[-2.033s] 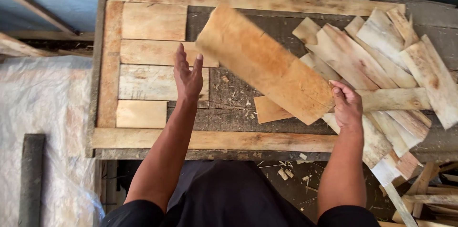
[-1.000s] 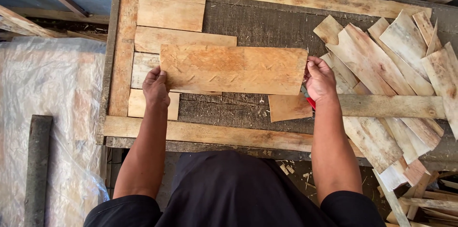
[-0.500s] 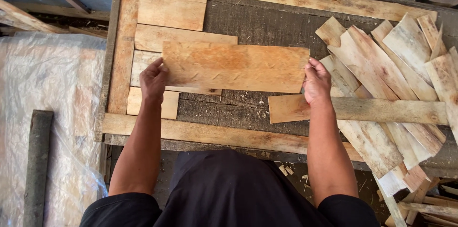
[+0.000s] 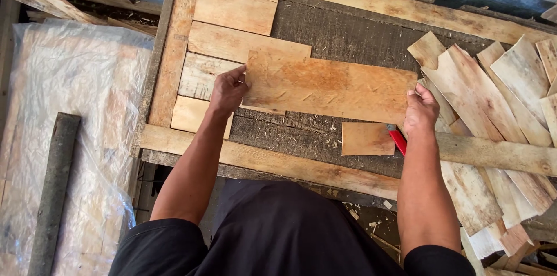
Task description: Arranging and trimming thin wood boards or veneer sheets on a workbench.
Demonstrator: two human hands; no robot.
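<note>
Gripping each short end, the left hand (image 4: 227, 91) and right hand (image 4: 420, 111) now hold the wide board (image 4: 328, 86) level over the surface (image 4: 348, 38), no longer tilted, overlapping 4 slats (image 4: 232, 44).

place: woodworking shop | signs: rough bench (image 4: 348, 32), offcut pile (image 4: 499, 96), scattered chips

No packages, labels, signs or screens visible.

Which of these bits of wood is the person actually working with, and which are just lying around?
In use: wide board, gripped by left hand and right hand; red tool in the right hand; wooden frame.

Lying about: heap of offcuts; plastic sheet; dark post.
</note>
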